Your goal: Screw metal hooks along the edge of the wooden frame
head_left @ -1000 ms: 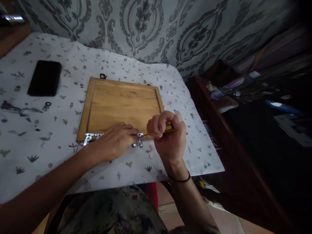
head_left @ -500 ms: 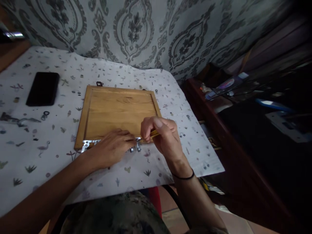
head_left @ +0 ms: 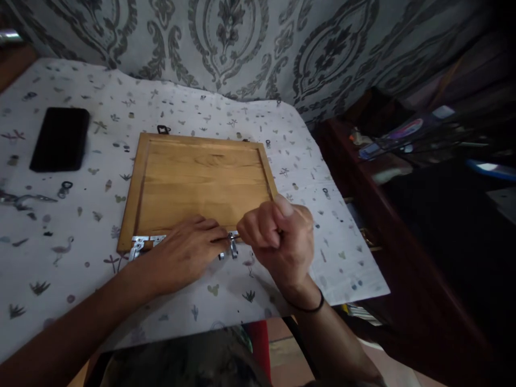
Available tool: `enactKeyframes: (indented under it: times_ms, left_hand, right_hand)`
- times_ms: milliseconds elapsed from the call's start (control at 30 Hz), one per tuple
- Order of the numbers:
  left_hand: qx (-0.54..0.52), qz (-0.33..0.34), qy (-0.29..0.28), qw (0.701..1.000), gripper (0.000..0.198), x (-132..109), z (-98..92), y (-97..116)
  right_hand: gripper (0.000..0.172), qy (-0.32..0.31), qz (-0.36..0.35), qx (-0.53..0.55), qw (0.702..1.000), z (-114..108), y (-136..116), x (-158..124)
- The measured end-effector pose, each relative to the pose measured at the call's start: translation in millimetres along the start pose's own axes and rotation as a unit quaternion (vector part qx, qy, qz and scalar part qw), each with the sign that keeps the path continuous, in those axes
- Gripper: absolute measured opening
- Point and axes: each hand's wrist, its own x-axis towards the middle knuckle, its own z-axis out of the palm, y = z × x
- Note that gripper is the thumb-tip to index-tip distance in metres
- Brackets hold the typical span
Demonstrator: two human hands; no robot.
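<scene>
Panel [head_left: 201, 177] lay under flat left hand [head_left: 187, 255], pinch unclear; right hand [head_left: 282, 239] curled, apparently around hidden tool, beside metal fitting [head_left: 233, 247] at panel's near edge; straight pressure looked best.

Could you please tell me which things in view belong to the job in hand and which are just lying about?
Apparently part of the job:
Wooden panel, the left hand over its near edge
Metal hinges along that edge, the closed right hand beside one; its grip is hidden

Apparently just lying about:
Phone, left of the panel
Purple-labelled package, at far right
</scene>
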Motion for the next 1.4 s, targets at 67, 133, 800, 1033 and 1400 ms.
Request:
enactKeyframes:
  times_ms: [67,133,800,1033,1400]
  left_hand:
    - [-0.01,-0.003,-0.006,1.0,0.019,0.6,-1.5,0.3]
    - [-0.021,-0.008,-0.003,1.0,0.015,0.7,-1.8,-0.1]
    - [-0.012,0.003,0.028,1.0,0.028,-0.9,3.4,-2.6]
    - [-0.005,0.004,0.022,1.0,0.029,-0.3,2.2,-2.2]
    - [-0.015,-0.005,0.029,0.999,0.021,-2.0,4.9,-1.9]
  right_hand:
    - [0.055,0.092,-0.052,-0.045,0.993,10.6,3.8,-9.9]
    - [0.055,0.164,-0.089,-0.074,0.98,18.8,8.0,-16.3]
    - [0.056,0.161,-0.108,-0.024,0.981,8.2,1.9,3.4]
    - [0.057,0.137,-0.1,-0.043,0.985,6.8,4.0,7.7]
    - [0.059,0.234,-0.121,-0.15,0.953,21.8,22.9,6.9]
